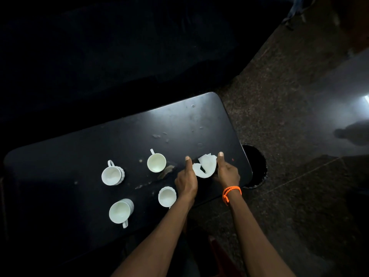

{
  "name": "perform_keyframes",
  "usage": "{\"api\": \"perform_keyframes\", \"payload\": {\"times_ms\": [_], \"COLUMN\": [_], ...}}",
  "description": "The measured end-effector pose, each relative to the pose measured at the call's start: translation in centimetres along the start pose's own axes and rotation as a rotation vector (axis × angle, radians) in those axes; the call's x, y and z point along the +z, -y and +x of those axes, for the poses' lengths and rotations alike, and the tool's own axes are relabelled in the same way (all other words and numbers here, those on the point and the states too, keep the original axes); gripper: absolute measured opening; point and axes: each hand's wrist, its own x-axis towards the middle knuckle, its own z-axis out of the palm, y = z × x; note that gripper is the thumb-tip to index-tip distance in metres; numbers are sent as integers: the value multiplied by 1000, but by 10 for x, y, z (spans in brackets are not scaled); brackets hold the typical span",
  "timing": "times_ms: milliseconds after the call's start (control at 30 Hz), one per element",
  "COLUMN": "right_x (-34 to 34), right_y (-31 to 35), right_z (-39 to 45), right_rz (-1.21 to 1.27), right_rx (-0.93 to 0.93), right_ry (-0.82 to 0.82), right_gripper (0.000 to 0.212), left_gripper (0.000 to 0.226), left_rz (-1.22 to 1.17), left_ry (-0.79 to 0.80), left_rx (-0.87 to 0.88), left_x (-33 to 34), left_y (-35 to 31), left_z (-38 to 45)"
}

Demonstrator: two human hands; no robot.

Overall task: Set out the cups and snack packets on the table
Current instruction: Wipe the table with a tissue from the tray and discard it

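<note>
A crumpled white-and-dark snack packet [205, 166], no lettering legible, sits near the black worktop's [79, 148] right end, gripped between left hand [186, 179] and right hand [226, 172]; four empty white ceramic cups [156, 162] stand leftward.

A dark table [79, 152] with rounded corners crossed mid-frame, smudged with pale spots. Four white cups [156, 162] stood upright on it, left of centre.

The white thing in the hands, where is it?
In the head view the white item sits near the table's right end, held between the left hand and right hand, right of the four cups.
</note>
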Motion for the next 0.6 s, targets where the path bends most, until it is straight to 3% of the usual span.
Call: {"api": "perform_keyframes", "payload": {"times_ms": [267, 600], "right_x": [-2, -4], "right_y": [-4, -9], "right_z": [2, -8], "right_rz": [-17, -36], "right_rx": [-13, 17], "right_ry": [-30, -23], "right_gripper": [67, 61], "left_gripper": [74, 72], "left_rz": [24, 40], "left_ry": [13, 70], "left_rx": [24, 21], "left_x": [-1, -5], "left_y": [3, 8], "left_z": [1, -3]}}
